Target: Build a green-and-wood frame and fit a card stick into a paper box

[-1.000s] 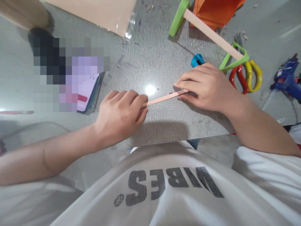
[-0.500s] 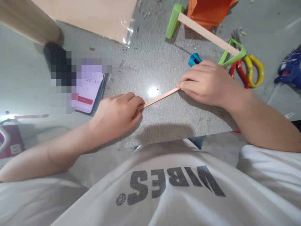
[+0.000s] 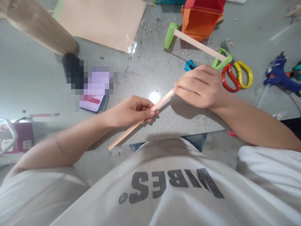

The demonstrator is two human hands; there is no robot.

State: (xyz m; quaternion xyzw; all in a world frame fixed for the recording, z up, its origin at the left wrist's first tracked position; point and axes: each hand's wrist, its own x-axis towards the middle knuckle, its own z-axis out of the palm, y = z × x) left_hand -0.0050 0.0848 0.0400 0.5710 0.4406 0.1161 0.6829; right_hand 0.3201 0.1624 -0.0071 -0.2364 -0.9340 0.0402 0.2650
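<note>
A thin, pale pinkish strip [image 3: 125,135], paper or wood I cannot tell, slants across the near part of the table between my hands. My left hand [image 3: 131,111] pinches it around the middle, thumb on top, and its lower end sticks out past the palm toward my body. At the upper end, the fingertips of my right hand [image 3: 197,86] are closed on it. Just beyond my right hand are a small blue object [image 3: 190,65], partly hidden, and scissors with red and yellow handles [image 3: 244,75].
Behind the scissors, a pale strip [image 3: 199,45] joins two green folded triangular pieces. Orange folded paper [image 3: 199,23] stands behind. A blue glue gun [image 3: 278,72] lies right. At left are a phone [image 3: 94,102], a wooden post [image 3: 42,29] and a clear-covered peach sheet [image 3: 101,22].
My left hand has turned over and slid along the strip, so its lower end now shows. The strip is tilted more steeply. My right hand has shifted slightly left, still gripping.
</note>
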